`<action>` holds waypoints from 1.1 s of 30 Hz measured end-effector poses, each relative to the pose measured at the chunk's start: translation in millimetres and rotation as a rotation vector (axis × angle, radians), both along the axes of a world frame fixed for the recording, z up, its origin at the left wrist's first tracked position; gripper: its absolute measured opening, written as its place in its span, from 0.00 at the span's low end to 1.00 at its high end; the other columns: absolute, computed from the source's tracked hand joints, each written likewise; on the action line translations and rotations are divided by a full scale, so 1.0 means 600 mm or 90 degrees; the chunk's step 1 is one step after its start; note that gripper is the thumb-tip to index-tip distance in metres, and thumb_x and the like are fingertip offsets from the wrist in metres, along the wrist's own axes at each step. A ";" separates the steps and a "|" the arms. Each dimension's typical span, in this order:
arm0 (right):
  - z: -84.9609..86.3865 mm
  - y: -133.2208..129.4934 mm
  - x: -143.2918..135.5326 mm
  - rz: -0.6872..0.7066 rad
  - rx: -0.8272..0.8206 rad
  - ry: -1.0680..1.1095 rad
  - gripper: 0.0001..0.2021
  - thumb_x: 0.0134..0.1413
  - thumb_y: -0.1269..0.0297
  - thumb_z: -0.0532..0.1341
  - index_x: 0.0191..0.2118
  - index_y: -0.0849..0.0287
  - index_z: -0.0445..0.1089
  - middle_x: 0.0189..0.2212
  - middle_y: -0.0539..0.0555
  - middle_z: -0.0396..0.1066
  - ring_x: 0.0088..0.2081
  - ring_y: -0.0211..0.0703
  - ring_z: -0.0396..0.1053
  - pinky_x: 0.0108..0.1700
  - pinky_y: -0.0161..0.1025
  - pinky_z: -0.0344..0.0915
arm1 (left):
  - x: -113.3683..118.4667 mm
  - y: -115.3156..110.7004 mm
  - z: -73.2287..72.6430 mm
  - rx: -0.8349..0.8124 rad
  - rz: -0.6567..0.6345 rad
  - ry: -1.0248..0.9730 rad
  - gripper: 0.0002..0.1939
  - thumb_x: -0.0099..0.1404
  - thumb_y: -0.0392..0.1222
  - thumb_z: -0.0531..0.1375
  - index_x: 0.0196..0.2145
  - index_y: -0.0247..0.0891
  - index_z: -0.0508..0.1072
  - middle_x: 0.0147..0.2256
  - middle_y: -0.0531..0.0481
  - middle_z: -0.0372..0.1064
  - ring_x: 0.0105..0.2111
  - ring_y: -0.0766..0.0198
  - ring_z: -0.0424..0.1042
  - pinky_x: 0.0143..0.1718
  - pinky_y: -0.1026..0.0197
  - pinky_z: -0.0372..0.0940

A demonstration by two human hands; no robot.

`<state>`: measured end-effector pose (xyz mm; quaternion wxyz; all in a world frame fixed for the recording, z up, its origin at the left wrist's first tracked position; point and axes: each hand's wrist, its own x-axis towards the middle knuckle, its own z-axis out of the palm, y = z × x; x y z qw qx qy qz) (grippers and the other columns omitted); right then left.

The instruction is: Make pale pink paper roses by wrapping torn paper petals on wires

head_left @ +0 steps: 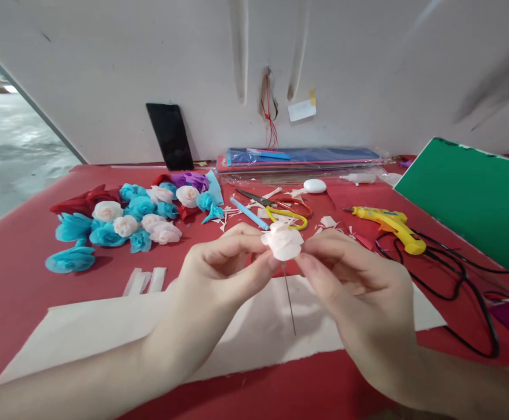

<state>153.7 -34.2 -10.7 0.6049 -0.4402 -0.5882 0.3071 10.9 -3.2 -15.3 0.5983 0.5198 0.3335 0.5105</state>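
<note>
A pale pink paper flower (pixel 283 240) is held up in the middle of the view, with a thin wire stem (pixel 290 303) hanging down from it. My left hand (pixel 219 280) pinches the flower's left side between thumb and fingers. On its right side, my right hand (pixel 355 286) grips the petals the same way. Beneath both hands lies a long cream strip of paper (pixel 105 326). Just beyond the flower are scissors (pixel 276 207) with yellow and orange handles and a light blue pen (pixel 249 213).
Blue, white, red and purple paper flowers (pixel 138 207) are heaped at the left. A yellow glue gun (pixel 388 224) with a black cord lies right, beside a green board (pixel 473 204). A black phone (pixel 170 137) leans on the wall near packaged paper sheets (pixel 337 156). Paper scraps (pixel 328 222) are scattered around.
</note>
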 end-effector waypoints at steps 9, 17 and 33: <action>-0.002 0.004 0.001 0.040 -0.130 0.134 0.07 0.50 0.70 0.68 0.28 0.49 0.79 0.24 0.44 0.73 0.24 0.31 0.64 0.24 0.27 0.63 | -0.006 -0.001 -0.003 0.029 -0.003 0.019 0.09 0.61 0.35 0.65 0.25 0.44 0.81 0.27 0.57 0.68 0.31 0.72 0.66 0.33 0.76 0.64; 0.004 0.010 0.004 0.128 -0.277 0.246 0.05 0.46 0.61 0.71 0.24 0.52 0.78 0.20 0.46 0.70 0.20 0.30 0.58 0.19 0.28 0.56 | -0.010 0.001 0.000 0.072 -0.006 0.035 0.07 0.60 0.37 0.67 0.31 0.50 0.83 0.29 0.55 0.68 0.31 0.68 0.66 0.32 0.70 0.65; 0.023 0.023 0.014 0.274 -0.336 0.249 0.05 0.45 0.69 0.70 0.22 0.52 0.79 0.16 0.44 0.61 0.19 0.28 0.53 0.20 0.27 0.51 | -0.027 0.017 0.036 0.077 -0.110 0.091 0.09 0.62 0.34 0.64 0.32 0.46 0.84 0.29 0.54 0.72 0.30 0.68 0.69 0.29 0.68 0.65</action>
